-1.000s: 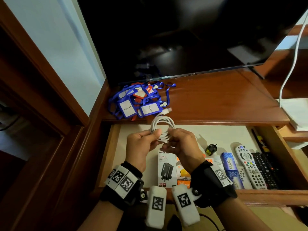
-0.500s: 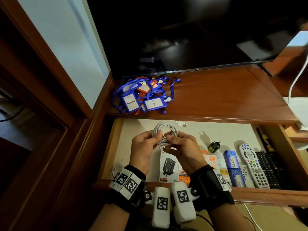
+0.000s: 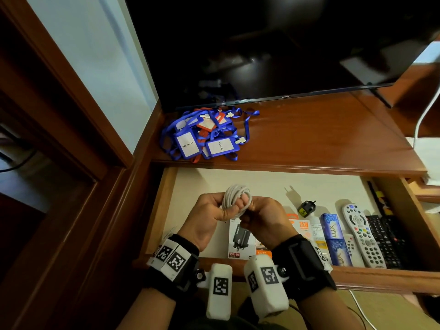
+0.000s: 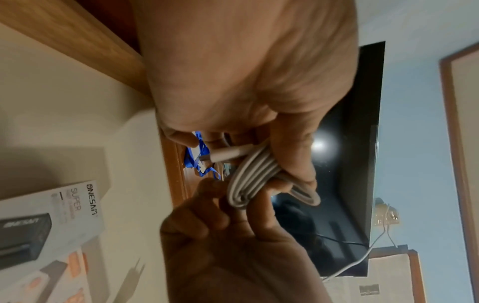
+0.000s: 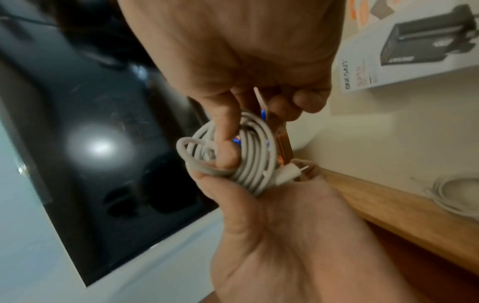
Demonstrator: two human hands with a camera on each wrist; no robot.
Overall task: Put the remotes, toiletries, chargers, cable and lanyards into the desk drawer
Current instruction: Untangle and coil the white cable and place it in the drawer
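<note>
Both hands hold a coiled white cable [image 3: 237,197] above the open desk drawer [image 3: 164,210]. My left hand [image 3: 226,210] grips the coil's left side, and my right hand [image 3: 242,210] pinches its right side with a finger through the loop. In the left wrist view the left hand [image 4: 259,147] clamps the cable [image 4: 259,176] and its connector [image 4: 230,154]. In the right wrist view the right hand [image 5: 259,123] holds the cable [image 5: 249,155]. Blue lanyards [image 3: 204,136] lie piled on the desk top [image 3: 321,144].
In the drawer lie a charger box [image 3: 240,239], an orange charger box [image 3: 302,226], a black plug [image 3: 307,207], a toiletry tube [image 3: 317,234], LUX soap [image 3: 333,232], a white remote [image 3: 362,234] and a black remote [image 3: 385,236]. Another white cable [image 5: 456,192] sits in its left corner. A TV [image 3: 262,55] stands behind.
Both hands have brought the cable down from the desk edge to over the drawer. The loose connector end that stuck out of the coil is now drawn in against it.
</note>
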